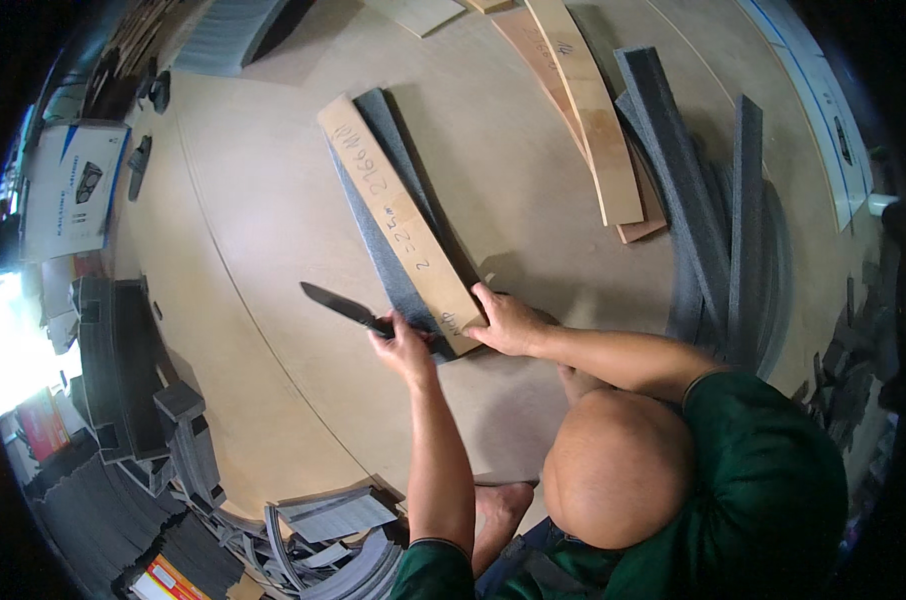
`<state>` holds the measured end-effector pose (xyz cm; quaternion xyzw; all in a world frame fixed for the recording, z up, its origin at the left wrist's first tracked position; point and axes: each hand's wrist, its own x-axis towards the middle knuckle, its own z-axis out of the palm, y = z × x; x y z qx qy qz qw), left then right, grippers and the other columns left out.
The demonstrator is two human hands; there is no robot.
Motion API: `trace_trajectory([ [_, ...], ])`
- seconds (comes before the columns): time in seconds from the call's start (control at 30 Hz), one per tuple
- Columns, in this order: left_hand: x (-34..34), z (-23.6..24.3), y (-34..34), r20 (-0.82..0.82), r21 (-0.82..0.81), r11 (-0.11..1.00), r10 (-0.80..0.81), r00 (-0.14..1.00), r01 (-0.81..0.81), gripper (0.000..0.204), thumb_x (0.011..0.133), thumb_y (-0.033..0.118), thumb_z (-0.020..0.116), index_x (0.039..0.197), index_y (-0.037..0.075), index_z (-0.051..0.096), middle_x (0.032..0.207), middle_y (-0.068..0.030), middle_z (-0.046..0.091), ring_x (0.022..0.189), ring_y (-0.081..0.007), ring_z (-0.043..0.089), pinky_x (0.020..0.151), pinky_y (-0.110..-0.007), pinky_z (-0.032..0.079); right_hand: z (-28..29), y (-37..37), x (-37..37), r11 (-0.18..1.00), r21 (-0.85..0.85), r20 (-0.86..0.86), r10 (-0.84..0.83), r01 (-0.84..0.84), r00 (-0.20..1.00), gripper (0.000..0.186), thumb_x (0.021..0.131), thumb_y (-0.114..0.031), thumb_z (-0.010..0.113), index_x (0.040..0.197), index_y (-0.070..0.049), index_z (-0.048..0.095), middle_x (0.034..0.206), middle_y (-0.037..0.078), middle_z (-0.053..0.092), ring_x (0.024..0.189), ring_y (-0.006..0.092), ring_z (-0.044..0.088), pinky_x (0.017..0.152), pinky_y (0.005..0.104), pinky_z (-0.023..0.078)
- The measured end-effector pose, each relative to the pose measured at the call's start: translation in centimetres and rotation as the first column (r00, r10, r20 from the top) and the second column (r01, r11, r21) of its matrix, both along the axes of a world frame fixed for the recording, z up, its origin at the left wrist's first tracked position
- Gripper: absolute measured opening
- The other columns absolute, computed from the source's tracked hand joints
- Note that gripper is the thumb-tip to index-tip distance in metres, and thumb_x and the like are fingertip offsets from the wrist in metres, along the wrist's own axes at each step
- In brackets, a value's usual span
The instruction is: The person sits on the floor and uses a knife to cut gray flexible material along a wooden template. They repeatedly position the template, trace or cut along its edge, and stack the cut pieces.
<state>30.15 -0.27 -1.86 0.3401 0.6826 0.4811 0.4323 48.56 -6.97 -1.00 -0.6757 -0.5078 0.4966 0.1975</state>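
Note:
My left hand (pixel 405 350) is closed around the handle of a knife (pixel 338 303). Its dark blade points up and to the left, beside the near end of a long wooden board (pixel 403 220) with handwriting on it. The board lies slantwise on top of grey foam strip (pixel 386 268), which shows along both its long edges. At the board's near right corner, my right hand (pixel 510 323) grips the end with thumb and fingers on either side. What its fingers touch beneath the board is hidden.
Two more boards (pixel 588 130) lie at the upper right, next to a bundle of long grey foam strips (pixel 683 190). Foam pieces and offcuts (pixel 333 520) pile up along the left and lower left. My bent knee (pixel 618 470) is close by my right forearm. A white carton (pixel 73 190) stands far left.

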Motion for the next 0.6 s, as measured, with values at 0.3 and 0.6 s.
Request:
trace_trajectory([
  [0.3,-5.5,2.5,-3.0,-0.891,-0.005,0.902,-0.200,0.408,0.433,0.084,0.090,0.031,0.084,0.152,-0.006,0.042,0.153,-0.0320,0.046,0.140,-0.0497,0.046,0.118,-0.055,0.038,0.0,9.9,4.4,0.909,0.276,-0.141,-0.282,0.311,0.949,0.085,0.092,-0.050,0.078,0.154,0.000,0.047,0.115,0.022,0.072,0.103,0.0354,0.072,0.090,0.0470,0.057],
  [0.6,2.8,3.4,-7.4,-0.673,-0.296,0.748,-0.605,0.425,0.594,0.091,0.083,0.032,0.084,0.159,0.003,0.044,0.161,-0.0355,0.039,0.148,-0.0520,0.041,0.121,-0.053,0.038,-1.1,17.9,4.8,0.986,0.126,0.051,-0.120,0.113,0.991,0.106,0.086,-0.065,0.076,0.165,-0.008,0.034,0.143,0.025,0.063,0.125,0.0414,0.067,0.107,0.0495,0.055],
])
